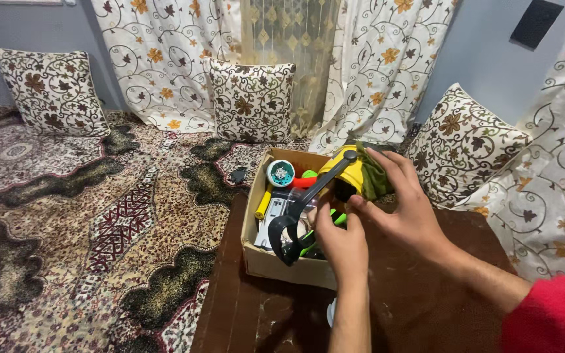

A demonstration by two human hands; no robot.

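Observation:
A yellow and black tool with a long black handle (308, 202) hangs over an open cardboard box (261, 261). My right hand (403, 209) grips its yellow head together with a green cloth (375, 176). My left hand (341, 242) pinches the tool from below, near the box's right side. Inside the box lie a round teal and white object (280, 173), a yellow item (263, 204), a red piece and bright green parts.
The box stands on a dark brown wooden table (413, 307). A patterned carpet (86, 216) covers the floor to the left. Floral cushions (251, 101) lean against curtains at the back, and another cushion (465, 144) lies to the right.

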